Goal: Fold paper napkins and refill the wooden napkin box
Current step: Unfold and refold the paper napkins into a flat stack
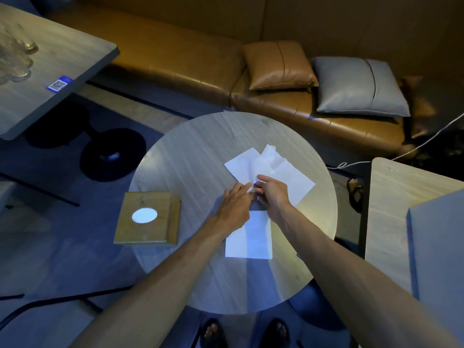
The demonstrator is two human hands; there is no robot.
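Both hands, left hand [234, 204] and right hand [272, 194], are pinching a corner of the loose white paper napkins [253, 164] (grip partly hidden); separating one sheet slowly avoids tearing.

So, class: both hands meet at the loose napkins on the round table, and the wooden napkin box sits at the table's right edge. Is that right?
Not quite. The head view shows the wooden napkin box at the left edge of the round table, not the right. The rest holds: the left hand and right hand meet at the loose napkins.
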